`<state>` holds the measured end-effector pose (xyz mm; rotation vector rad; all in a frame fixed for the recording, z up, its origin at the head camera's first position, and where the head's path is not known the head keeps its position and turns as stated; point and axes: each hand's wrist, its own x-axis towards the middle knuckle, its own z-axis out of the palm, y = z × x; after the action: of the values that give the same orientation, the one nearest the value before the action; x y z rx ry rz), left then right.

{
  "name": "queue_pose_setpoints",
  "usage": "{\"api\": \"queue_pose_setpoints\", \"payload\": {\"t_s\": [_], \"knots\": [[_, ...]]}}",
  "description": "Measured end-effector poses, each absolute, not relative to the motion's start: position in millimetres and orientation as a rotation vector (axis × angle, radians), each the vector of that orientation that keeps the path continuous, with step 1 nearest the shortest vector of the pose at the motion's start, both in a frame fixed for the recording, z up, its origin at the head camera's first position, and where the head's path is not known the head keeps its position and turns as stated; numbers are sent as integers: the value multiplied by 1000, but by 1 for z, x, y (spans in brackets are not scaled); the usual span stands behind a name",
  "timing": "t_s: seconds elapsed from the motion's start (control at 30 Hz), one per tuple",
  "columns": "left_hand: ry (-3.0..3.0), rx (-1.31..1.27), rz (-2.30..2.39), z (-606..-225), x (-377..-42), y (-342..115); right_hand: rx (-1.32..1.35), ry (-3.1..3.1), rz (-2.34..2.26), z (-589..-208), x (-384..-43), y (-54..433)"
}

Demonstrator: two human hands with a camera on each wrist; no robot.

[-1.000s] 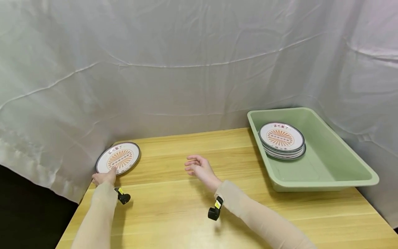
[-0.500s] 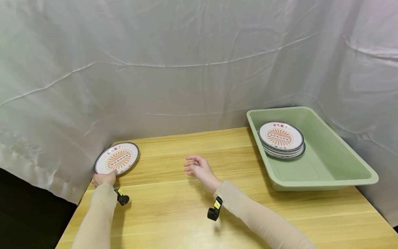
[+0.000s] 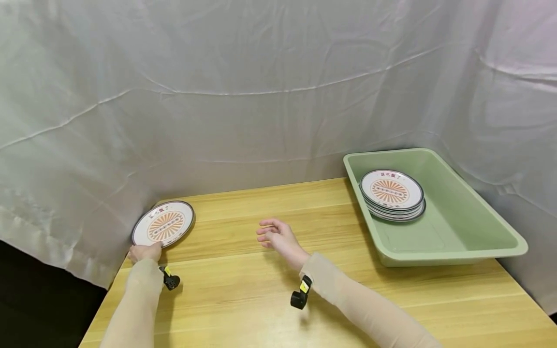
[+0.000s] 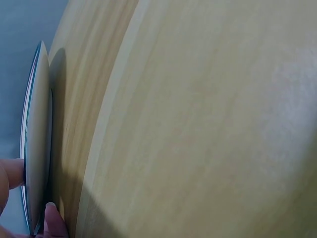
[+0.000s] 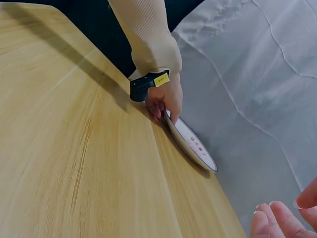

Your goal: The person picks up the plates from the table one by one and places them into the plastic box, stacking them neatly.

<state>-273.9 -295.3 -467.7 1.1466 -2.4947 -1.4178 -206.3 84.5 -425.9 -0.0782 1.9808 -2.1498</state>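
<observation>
My left hand [image 3: 145,252] grips the near rim of a white plate [image 3: 163,225] at the far left corner of the table. The plate has a dark rim, an orange sunburst and red lettering. In the left wrist view, the thumb [image 4: 13,172] lies over its face and a fingertip [image 4: 53,220] is under the rim. One or more plates beneath it are hard to make out. My right hand [image 3: 280,239] hovers over the middle of the table with loosely bent fingers, holding nothing; its fingertips [image 5: 270,220] show in the right wrist view.
A pale green tub [image 3: 478,203] stands at the back right, with a stack of matching plates [image 3: 391,193] against its left side. Grey curtain [image 3: 261,121] hangs behind the wooden table [image 3: 235,299] and along both sides. The table's left edge borders a dark area.
My left hand and the gripped plate rim have come slightly nearer and lower in the head view. The right hand stays nearly in place.
</observation>
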Motion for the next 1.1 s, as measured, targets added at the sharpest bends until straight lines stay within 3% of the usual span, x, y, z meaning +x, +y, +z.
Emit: {"api": "queue_pose_setpoints", "payload": {"t_s": [0.67,1.1], "knots": [[-2818,828,-1331,-453,-267,-281,-28,1975,-2155,-435,-210,98],[-3029,427,-1528,-451,-277,-254,141,1945,-2192,-441,-221,117]]}}
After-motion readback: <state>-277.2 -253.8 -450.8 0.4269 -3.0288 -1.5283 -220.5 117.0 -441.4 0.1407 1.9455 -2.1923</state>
